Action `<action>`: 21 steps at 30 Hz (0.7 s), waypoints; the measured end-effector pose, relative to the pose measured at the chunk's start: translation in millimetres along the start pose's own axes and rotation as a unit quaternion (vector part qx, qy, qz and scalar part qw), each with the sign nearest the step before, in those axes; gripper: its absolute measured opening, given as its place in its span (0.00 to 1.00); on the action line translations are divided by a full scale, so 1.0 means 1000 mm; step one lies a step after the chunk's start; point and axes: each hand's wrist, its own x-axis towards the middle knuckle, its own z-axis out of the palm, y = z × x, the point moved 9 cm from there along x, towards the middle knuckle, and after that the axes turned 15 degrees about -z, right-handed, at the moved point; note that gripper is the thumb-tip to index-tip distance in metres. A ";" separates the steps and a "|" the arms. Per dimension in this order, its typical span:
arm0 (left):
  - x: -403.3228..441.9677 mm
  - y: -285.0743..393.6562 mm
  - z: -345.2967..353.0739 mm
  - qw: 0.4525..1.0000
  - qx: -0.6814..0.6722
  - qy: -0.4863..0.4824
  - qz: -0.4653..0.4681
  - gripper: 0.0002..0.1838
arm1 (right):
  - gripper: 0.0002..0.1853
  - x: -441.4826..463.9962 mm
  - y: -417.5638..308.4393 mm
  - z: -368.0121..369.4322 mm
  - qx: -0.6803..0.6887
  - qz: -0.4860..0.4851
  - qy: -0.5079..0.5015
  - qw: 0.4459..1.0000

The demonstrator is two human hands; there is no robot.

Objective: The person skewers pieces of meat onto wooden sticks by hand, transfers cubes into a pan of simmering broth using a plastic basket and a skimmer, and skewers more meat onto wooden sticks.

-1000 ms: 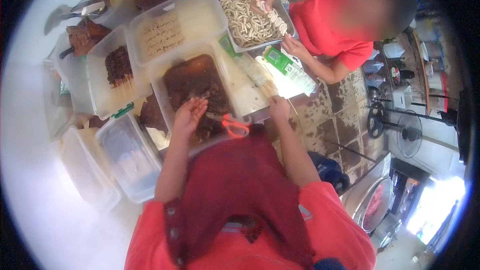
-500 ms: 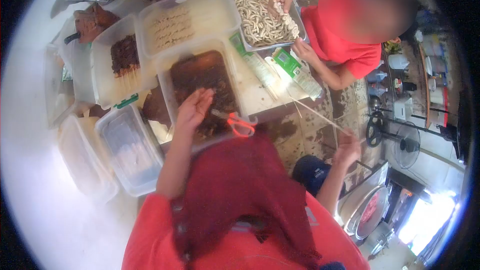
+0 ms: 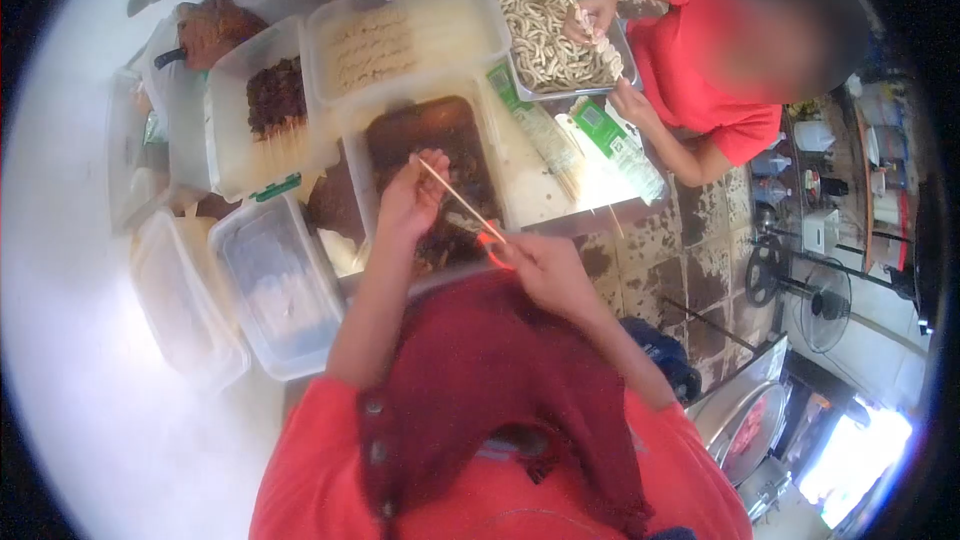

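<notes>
My right hand (image 3: 548, 272) is closed around one end of a thin wooden skewer (image 3: 462, 200), which slants up to the left. At the skewer's far tip is my left hand (image 3: 412, 198), its fingers curled in; what they hold, if anything, is too small to make out. Both hands are above a plastic tub (image 3: 497, 155) with dark pieces in brown liquid (image 3: 425, 130). Orange-handled scissors (image 3: 492, 244) rest at the tub's near right, partly hidden behind my right hand.
Across the table, a co-worker in red (image 3: 700, 50) threads pale pieces over a metal tray (image 3: 517, 90) of pale strips. Green-labelled skewer packets (image 3: 600, 125) lie nearby. Tubs hold dark skewers (image 3: 275, 105) and pale skewers (image 3: 372, 48). Another plastic tub (image 3: 275, 270) stands left.
My right hand has swung in from the far right with the skewer, bringing it over the tub to my left hand. My left hand's fingers have curled from an open palm.
</notes>
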 end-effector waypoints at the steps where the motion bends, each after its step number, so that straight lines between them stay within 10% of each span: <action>1: 0.001 0.002 0.002 1.000 -0.002 -0.011 0.003 0.13 | 0.12 0.004 0.005 0.001 -0.016 0.007 -0.016 1.000; 21: -0.007 0.016 0.002 0.986 0.148 0.043 0.061 0.12 | 0.13 0.021 0.009 0.014 -0.046 0.048 -0.087 0.994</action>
